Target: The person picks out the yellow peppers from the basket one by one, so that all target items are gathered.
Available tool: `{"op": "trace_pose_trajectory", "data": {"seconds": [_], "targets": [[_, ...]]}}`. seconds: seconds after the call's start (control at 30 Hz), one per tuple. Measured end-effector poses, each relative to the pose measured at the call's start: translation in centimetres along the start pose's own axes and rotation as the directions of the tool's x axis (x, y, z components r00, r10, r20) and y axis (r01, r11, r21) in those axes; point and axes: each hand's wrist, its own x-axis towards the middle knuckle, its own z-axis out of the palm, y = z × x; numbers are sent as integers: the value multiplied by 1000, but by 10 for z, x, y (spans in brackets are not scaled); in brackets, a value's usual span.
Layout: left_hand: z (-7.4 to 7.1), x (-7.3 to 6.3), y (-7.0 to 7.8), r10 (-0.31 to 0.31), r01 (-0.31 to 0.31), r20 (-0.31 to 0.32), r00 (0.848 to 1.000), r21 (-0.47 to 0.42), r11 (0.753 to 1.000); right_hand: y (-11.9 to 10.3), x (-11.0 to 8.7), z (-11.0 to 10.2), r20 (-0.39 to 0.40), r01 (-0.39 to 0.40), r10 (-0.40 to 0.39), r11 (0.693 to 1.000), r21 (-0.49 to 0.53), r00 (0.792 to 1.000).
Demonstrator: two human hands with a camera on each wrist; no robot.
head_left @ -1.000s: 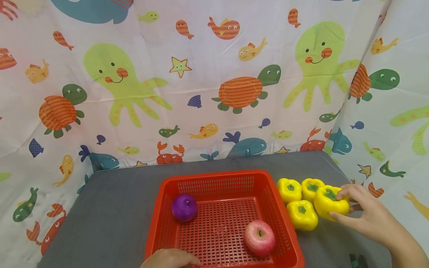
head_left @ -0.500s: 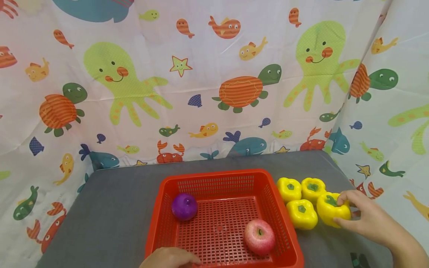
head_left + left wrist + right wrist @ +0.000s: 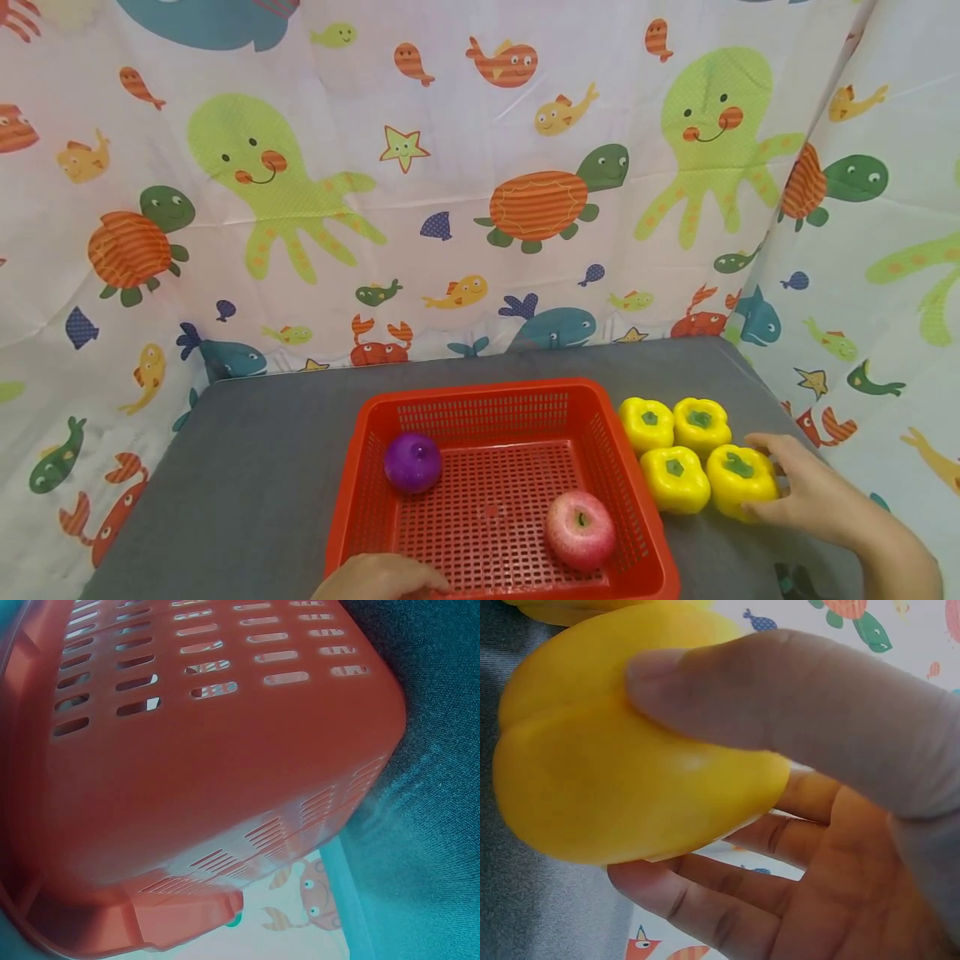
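My right hand holds a yellow bell pepper at the right of the head view, standing stem up beside several others like it. In the right wrist view the thumb lies across the pepper and the fingers curl at its other side. At the bottom of the head view, my left hand grips the near rim of a red slotted basket. Inside it are a purple round fruit or vegetable and a red apple. The basket's outer wall fills much of the left wrist view.
Three more yellow bell peppers cluster against the basket's right side on the grey cloth-covered table. A small dark object lies near the bottom right. A sea-animal patterned curtain hangs behind and at both sides.
My right hand has lowered the bell pepper towards the front and set it level beside the others; it was tilted and higher before. The left hand and basket stay in place.
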Motion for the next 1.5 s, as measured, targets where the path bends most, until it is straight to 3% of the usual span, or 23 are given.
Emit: {"op": "trace_pose_trajectory", "data": {"seconds": [0.3, 0.93, 1.27, 1.5], "targets": [[1, 0, -3, 58, -58, -25, 998, 7, 998, 5, 3, 7, -23, 62, -64, 996, -61, 998], [3, 1, -2, 56, -56, -38, 998, -17, 998, 7, 7, 10, 36, 37, -35, 998, -51, 999], [2, 0, -4, 100, -100, -49, 994, 2, 995, 10, 6, 11, 66, 9, -8, 1000, -18, 998], [1, 1, -4, 77, -77, -30, 997, 15, 997, 8, 6, 9, 102, -3, 2, 1000, 14, 995]]}}
